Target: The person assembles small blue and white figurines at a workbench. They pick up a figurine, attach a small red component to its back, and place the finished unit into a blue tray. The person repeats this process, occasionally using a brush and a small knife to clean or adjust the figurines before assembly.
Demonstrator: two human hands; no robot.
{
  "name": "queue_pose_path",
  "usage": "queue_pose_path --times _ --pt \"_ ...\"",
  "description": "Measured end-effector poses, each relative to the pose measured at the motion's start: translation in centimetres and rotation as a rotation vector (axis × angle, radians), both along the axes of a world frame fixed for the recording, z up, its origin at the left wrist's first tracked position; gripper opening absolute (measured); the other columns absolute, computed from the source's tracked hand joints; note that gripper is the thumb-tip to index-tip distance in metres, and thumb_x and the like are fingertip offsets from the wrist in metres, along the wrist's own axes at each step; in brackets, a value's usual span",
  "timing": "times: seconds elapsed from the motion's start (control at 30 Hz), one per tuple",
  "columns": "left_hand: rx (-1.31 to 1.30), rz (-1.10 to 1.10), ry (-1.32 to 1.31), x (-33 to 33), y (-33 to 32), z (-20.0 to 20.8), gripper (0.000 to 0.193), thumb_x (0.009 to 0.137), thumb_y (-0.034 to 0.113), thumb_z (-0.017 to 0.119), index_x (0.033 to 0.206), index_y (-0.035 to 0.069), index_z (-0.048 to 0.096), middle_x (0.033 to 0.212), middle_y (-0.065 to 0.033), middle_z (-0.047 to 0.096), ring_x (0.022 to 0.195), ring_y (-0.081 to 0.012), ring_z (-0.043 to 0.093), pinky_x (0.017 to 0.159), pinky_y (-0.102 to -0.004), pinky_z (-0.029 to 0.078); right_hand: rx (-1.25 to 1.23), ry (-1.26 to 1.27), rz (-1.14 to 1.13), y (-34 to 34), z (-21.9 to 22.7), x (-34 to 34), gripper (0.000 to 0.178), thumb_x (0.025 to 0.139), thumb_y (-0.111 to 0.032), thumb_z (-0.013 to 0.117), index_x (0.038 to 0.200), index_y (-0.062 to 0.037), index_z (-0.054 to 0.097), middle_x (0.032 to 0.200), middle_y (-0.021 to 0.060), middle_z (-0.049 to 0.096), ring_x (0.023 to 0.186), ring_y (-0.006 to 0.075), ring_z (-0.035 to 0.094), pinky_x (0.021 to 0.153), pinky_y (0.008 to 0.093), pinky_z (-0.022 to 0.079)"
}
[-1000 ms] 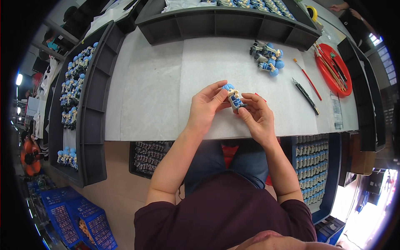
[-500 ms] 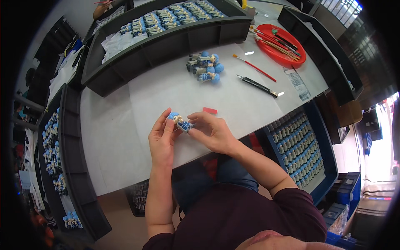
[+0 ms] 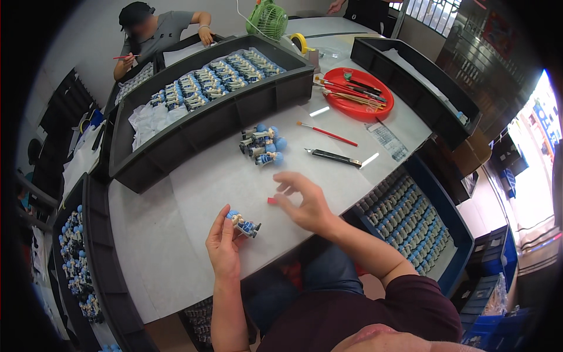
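Between the thumb and fingers of my left hand (image 3: 224, 246) is a small figurine (image 3: 243, 224) with a light blue head and a blue and white body, its dark feet pointing right. My right hand (image 3: 306, 202) is off the figurine, fingers apart and slightly blurred, over the white work surface (image 3: 199, 193). A small red piece (image 3: 272, 200) lies by its thumb, partly covered. Farther off lies a loose cluster of similar figurines (image 3: 264, 142). To the right of them are a red-handled paintbrush (image 3: 328, 134) and a black utility knife (image 3: 334, 157).
A grey crate (image 3: 205, 111) with rows of figurines stands at the back; a red dish (image 3: 334, 105) of brushes sits right of it. More figurines fill a left crate (image 3: 105, 246) and a blue crate (image 3: 463, 258) at lower right. A co-worker (image 3: 158, 35) holds a brush beyond, near a green fan (image 3: 267, 20).
My right hand has let go of the figurine and moved right, its fingers spreading. The left hand still holds the figurine. The view has tilted up, bringing the co-worker and fan into sight.
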State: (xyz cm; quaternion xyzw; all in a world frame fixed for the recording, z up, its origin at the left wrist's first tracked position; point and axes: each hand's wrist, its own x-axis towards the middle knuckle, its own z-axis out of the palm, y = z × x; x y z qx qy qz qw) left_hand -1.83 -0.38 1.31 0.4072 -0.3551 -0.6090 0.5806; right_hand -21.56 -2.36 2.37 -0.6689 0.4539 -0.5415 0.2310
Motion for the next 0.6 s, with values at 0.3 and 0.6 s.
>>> queue_pose_path --times 0.3,0.6 --pt "0.035 -0.084 0.003 -0.2 0.5 1.0 0.034 0.097 0.021 0.04 0.127 0.006 0.047 0.094 -0.0036 0.058 0.084 -0.0246 0.066 0.059 -0.0293 0.057 0.008 0.489 -0.291 -4.4 -1.4 -8.9 0.032 0.071 -0.002 0.067 0.103 -0.0025 0.06 0.108 0.0142 0.057 0.103 0.0312 0.051 0.091 0.0365 0.04" --pt "-0.078 -0.189 -0.03 -0.4 0.3 0.7 0.058 0.084 -0.002 0.057 0.136 0.002 0.032 0.106 -0.0058 0.049 0.093 -0.0227 0.061 0.075 -0.0301 0.054 -0.098 0.728 -0.229 -6.4 -1.6 -10.4 0.016 0.074 0.0 0.062 0.089 -0.0025 0.065 0.087 0.0122 0.063 0.088 0.0295 0.056 0.081 0.0367 0.044"
